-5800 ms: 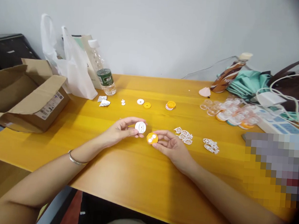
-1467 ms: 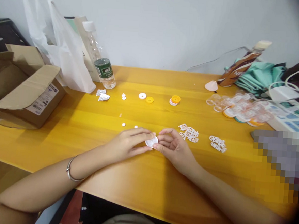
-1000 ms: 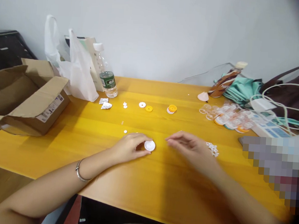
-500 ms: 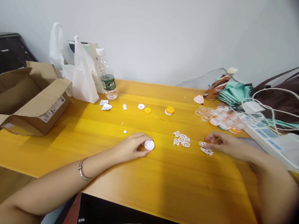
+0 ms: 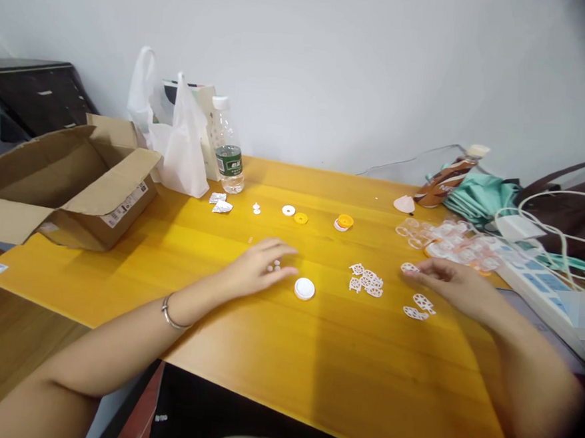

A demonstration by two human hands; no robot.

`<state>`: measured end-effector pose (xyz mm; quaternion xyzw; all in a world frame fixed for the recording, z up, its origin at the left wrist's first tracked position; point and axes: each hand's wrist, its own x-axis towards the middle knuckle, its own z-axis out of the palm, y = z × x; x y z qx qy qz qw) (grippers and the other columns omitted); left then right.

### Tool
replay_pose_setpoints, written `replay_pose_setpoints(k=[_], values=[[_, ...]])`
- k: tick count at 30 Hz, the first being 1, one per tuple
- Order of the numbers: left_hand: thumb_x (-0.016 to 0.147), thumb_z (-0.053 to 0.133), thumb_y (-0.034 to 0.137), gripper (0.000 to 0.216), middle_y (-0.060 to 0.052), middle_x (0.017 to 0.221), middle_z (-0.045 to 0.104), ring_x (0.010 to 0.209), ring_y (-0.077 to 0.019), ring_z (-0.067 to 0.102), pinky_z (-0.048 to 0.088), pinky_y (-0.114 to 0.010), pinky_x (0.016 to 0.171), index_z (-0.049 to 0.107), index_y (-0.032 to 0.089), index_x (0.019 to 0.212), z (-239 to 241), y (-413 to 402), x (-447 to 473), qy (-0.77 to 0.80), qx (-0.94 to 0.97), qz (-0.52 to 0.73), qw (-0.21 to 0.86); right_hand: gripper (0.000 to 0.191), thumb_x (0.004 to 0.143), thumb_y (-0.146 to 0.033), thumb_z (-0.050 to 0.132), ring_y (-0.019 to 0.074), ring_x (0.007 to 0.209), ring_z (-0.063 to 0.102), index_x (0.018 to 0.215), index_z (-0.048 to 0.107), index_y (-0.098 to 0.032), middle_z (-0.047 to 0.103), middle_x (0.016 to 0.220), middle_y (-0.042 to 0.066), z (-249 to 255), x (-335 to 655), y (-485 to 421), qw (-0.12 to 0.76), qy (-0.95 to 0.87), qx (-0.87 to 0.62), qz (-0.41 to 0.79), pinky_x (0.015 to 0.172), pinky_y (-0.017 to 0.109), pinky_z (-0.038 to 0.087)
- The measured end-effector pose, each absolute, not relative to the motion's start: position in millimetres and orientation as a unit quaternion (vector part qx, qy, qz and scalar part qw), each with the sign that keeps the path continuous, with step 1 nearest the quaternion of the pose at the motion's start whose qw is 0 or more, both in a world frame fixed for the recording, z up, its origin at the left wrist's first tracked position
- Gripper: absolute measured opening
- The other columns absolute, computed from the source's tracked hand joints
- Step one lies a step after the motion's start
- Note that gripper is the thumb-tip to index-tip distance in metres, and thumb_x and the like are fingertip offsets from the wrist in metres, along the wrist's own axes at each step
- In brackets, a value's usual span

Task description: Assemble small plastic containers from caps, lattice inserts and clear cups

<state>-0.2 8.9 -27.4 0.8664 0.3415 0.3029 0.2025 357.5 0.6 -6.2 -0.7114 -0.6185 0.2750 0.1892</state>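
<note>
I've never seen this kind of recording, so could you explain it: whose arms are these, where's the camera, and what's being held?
There's no robot: these are a person's two bare hands, seen by a camera worn on the head, looking forward and down. The right hand holds a white cutout. The left hand is open beside a white disc. Other cutouts lie on the table; farther left stand a bottle, bag and box.

white disc (image 5: 304, 288), white openwork piece (image 5: 408, 268), golden-brown wood-grained table (image 5: 377, 365), green-labelled bottle (image 5: 230, 162), tan box (image 5: 86, 234)
</note>
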Motion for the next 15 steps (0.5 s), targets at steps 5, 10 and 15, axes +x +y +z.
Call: replay_pose_setpoints(k=[5, 10, 15], values=[[0.086, 0.047, 0.029, 0.025, -0.006, 0.089, 0.060, 0.076, -0.0125, 0.057, 0.046, -0.025, 0.070, 0.060, 0.014, 0.102, -27, 32, -18, 0.418, 0.824, 0.355, 0.145, 0.037, 0.069, -0.052, 0.062, 0.0203, 0.077, 0.060, 0.081, 0.064, -0.018, 0.068, 0.086, 0.009, -10, 335, 2, 0.302, -0.599, -0.677, 0.302, 0.075, 0.033, 0.043], [0.087, 0.047, 0.026, 0.023, -0.007, 0.092, 0.061, 0.086, -0.0143, 0.057, 0.045, -0.029, 0.082, 0.061, 0.014, 0.101, -34, 33, -14, 0.377, 0.856, 0.319, 0.153, 0.039, 0.070, -0.055, 0.060, 0.0189, 0.073, 0.058, 0.078, 0.063, -0.017, 0.064, 0.080, 0.006, -18, 335, -1, 0.265, -0.668, -0.603, 0.346, 0.068, 0.031, 0.044], [0.086, 0.048, 0.027, 0.022, -0.007, 0.089, 0.063, 0.082, -0.0145, 0.057, 0.046, -0.027, 0.075, 0.062, 0.015, 0.098, -34, 36, -17, 0.391, 0.839, 0.352, 0.139, 0.039, 0.074, -0.057, 0.055, 0.0152, 0.067, 0.053, 0.073, 0.063, -0.018, 0.057, 0.080, 0.005, -12, 329, -8, 0.183, -0.753, -0.531, 0.343, 0.060, 0.027, 0.044]])
